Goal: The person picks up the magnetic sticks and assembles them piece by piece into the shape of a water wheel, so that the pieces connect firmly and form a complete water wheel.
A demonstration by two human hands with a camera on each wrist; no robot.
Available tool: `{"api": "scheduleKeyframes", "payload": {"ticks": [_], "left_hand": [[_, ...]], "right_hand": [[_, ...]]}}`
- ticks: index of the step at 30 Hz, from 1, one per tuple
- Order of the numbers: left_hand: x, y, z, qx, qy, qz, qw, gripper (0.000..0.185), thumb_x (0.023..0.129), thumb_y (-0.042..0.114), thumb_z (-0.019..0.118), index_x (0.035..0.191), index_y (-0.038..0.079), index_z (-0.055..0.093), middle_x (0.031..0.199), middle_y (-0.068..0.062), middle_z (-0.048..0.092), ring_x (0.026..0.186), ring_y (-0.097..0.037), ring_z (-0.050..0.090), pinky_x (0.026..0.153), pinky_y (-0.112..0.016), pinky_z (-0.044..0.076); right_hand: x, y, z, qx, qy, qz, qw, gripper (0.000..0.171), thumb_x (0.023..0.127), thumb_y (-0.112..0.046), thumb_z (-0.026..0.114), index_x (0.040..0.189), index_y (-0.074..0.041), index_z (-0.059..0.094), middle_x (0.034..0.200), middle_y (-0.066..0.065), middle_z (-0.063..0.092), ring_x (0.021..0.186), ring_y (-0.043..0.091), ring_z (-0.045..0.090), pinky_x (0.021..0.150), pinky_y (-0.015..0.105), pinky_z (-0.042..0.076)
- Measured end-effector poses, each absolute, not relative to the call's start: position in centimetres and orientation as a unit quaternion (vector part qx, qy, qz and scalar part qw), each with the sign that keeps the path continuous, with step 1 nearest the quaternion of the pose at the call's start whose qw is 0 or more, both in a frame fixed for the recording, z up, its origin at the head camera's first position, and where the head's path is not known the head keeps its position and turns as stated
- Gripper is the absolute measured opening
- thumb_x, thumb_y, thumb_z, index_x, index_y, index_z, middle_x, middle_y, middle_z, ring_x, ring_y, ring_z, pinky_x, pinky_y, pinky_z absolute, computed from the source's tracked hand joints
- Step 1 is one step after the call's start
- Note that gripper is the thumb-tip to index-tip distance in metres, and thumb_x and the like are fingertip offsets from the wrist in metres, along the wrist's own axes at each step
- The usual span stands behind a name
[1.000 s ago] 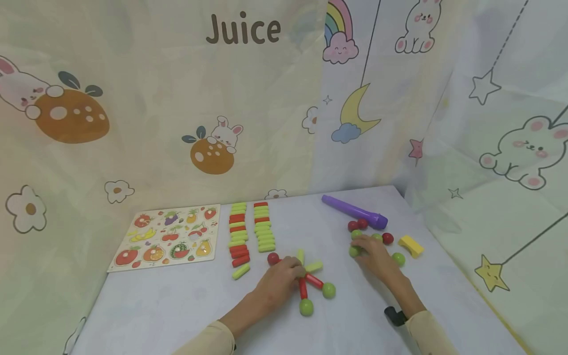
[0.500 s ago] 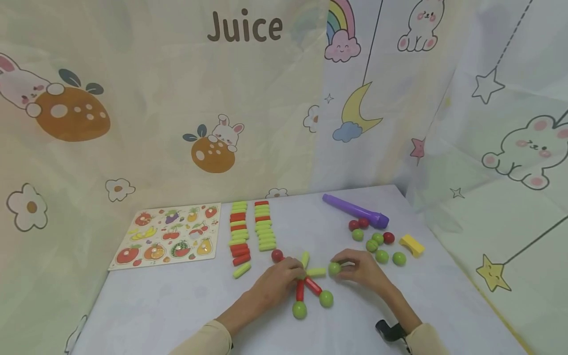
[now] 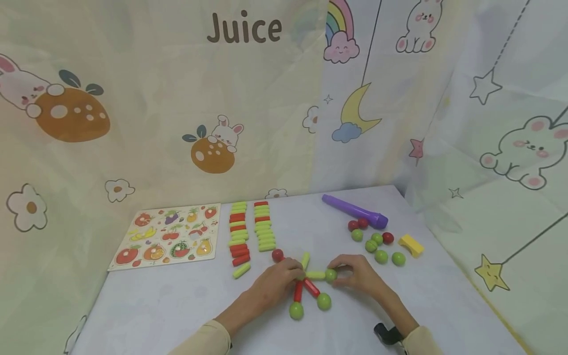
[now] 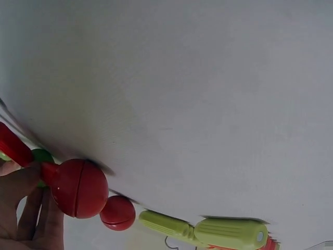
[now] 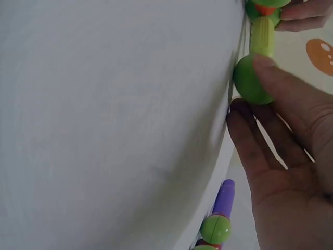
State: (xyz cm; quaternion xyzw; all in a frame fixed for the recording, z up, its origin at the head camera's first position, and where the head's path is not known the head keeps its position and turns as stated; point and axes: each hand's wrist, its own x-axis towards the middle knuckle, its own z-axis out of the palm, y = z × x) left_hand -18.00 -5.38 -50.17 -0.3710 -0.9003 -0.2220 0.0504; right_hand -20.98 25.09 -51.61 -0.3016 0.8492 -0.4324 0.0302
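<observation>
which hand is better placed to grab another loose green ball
Probably the right hand, once it releases its ball: it's nearer the loose green balls; the left hand grips the stick build.

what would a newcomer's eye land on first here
Probably the spoked red and green build on the white table: the left hand holds it at the middle while the right hand pinches a green ball at the end of a green rod. The word "Juice" high on the backdrop would likely come next, then the purple stick at the back right and the fruit board on the left.
</observation>
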Motion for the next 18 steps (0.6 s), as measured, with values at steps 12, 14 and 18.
{"api": "scheduleKeyframes", "payload": {"ticks": [12, 14, 18], "left_hand": [[-18.4, -6.0, -50.4, -0.431, -0.88, -0.184, 0.082, 0.023, 0.096, 0.013, 0.084, 0.119, 0.016, 0.081, 0.121, 0.004, 0.074, 0.118, -0.009, 0.068, 0.105, -0.021, 0.053], [-18.4, -6.2, -50.5, -0.437, -0.878, -0.174, 0.082, 0.023, 0.096, 0.011, 0.083, 0.119, 0.016, 0.081, 0.122, 0.005, 0.075, 0.118, -0.008, 0.068, 0.106, -0.02, 0.052], [-18.6, -6.4, -50.5, -0.447, -0.877, -0.152, 0.089, 0.025, 0.096, 0.008, 0.082, 0.119, 0.017, 0.081, 0.123, 0.006, 0.075, 0.118, -0.007, 0.068, 0.107, -0.02, 0.051]], "right_hand": [[-21.2, 30.5, -48.5, -0.199, 0.939, -0.234, -0.155, 0.035, 0.075, 0.001, 0.095, 0.106, 0.003, 0.079, 0.108, 0.018, 0.078, 0.103, 0.04, 0.072, 0.091, 0.058, 0.06], [-21.3, 31.3, -48.2, -0.189, 0.954, -0.187, -0.141, 0.033, 0.074, 0.002, 0.095, 0.102, 0.003, 0.078, 0.104, 0.019, 0.076, 0.103, 0.042, 0.07, 0.091, 0.059, 0.059], [-21.6, 32.2, -48.4, -0.205, 0.962, -0.134, -0.121, 0.027, 0.071, 0.008, 0.094, 0.092, 0.002, 0.078, 0.092, 0.013, 0.074, 0.091, 0.034, 0.068, 0.084, 0.051, 0.06]]}}
